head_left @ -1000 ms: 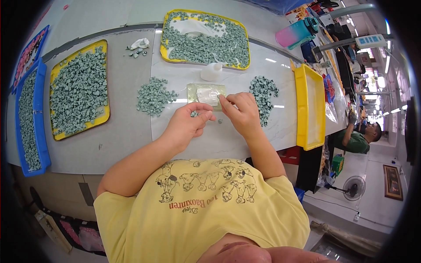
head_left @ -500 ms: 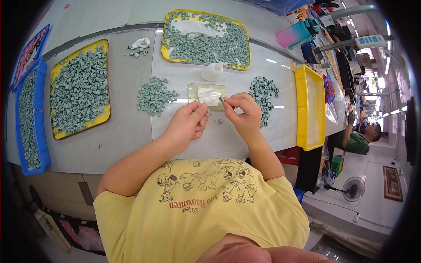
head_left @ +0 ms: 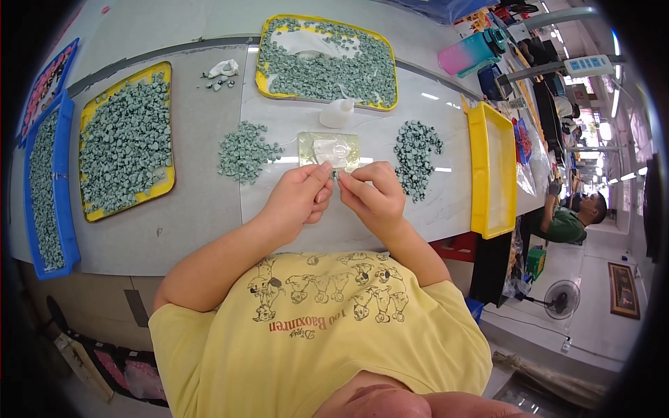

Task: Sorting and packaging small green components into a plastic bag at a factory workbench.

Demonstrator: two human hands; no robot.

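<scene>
Both hands meet at the middle of the table [head_left: 209,209], fingertips pinched together on one small grey-green piece [head_left: 334,175] held between them: the left hand [head_left: 301,196] closes thumb and forefinger on it from the left, and the right hand [head_left: 369,193] does the same from the right, so each grip is shut on that same piece, which is too small to make out in detail. Just beyond the fingertips lies a small clear square tray [head_left: 329,149] with something whitish in it. To its left sits a loose pile of grey-green pieces [head_left: 244,151], and to its right a second, darker pile [head_left: 416,155]. A small white bottle [head_left: 338,113] stands just past the clear tray. Farther off, a yellow tray [head_left: 326,61] is heaped with the same pieces and a white cloth. At the far left a second yellow tray [head_left: 125,143] full of pieces lies beside a blue tray [head_left: 46,188], also filled. On the right, an empty-looking yellow bin [head_left: 490,171] runs along the table edge. A pink and teal bottle [head_left: 474,52] lies at the far right. Another person in a green shirt [head_left: 568,223] sits well apart, off to the right.
</scene>
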